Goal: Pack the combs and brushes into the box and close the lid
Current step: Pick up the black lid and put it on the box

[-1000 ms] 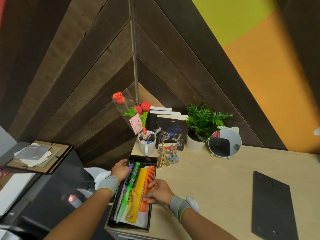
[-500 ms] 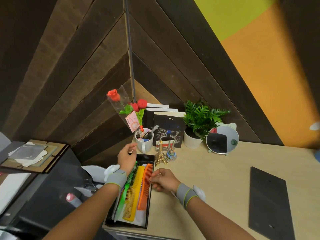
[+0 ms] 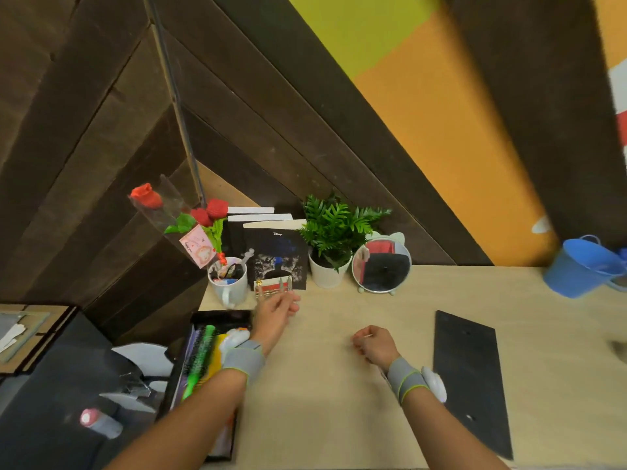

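Observation:
The black box (image 3: 220, 317) lies open at the table's left edge. Inside it are a green brush (image 3: 200, 361), a yellow comb (image 3: 214, 364) and a purple comb (image 3: 190, 347), and my left forearm crosses over and hides the rest. My left hand (image 3: 276, 313) hovers just right of the box's far end with its fingers loosely apart and nothing in them. My right hand (image 3: 373, 346) rests over the bare table between box and lid, its fingers curled with nothing in them. The flat black lid (image 3: 471, 378) lies on the table to the right of my right hand.
Along the back wall stand a white mug (image 3: 229, 283) with roses, dark books (image 3: 276, 259), small trinkets (image 3: 271, 287), a potted fern (image 3: 330, 245) and a round mirror (image 3: 381, 266). A blue bucket (image 3: 580, 266) sits at the far right. A black cabinet (image 3: 68, 385) adjoins the table on the left.
Both hands have left the combs in the box. My left hand moved past the box's far end and my right hand moved right toward the lid. The view turned right.

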